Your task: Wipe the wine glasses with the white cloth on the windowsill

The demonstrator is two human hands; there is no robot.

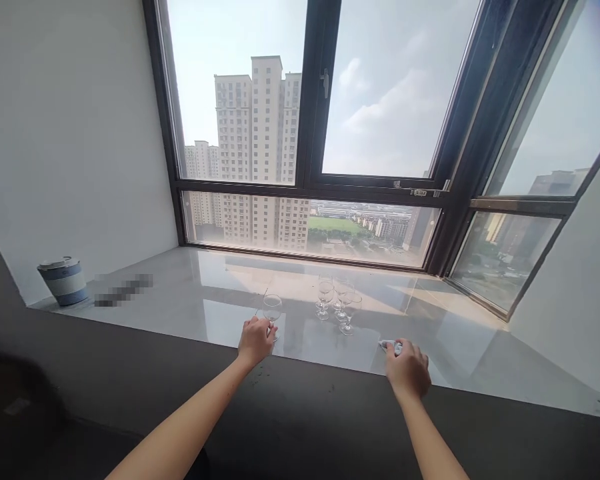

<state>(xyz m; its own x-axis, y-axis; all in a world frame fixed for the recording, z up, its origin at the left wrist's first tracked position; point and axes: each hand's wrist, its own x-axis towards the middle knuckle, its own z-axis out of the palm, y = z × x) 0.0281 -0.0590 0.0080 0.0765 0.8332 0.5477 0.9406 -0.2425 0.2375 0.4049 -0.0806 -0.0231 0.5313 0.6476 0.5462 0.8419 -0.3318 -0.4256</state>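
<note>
My left hand is closed on the stem of a clear wine glass, which stands upright by the front edge of the window sill. To the right, my right hand grips a crumpled white cloth at the sill's front edge; part of the cloth is hidden under the fingers. Between my hands, a little farther back, several more clear stemmed glasses stand upright in a close group. Their outlines overlap, and the rear ones are partly hidden.
A blue and white bucket-shaped container with a lid stands at the sill's left end, beside a blurred-out patch. Dark-framed windows rise behind the sill, with a handle and a latch. White walls close both ends.
</note>
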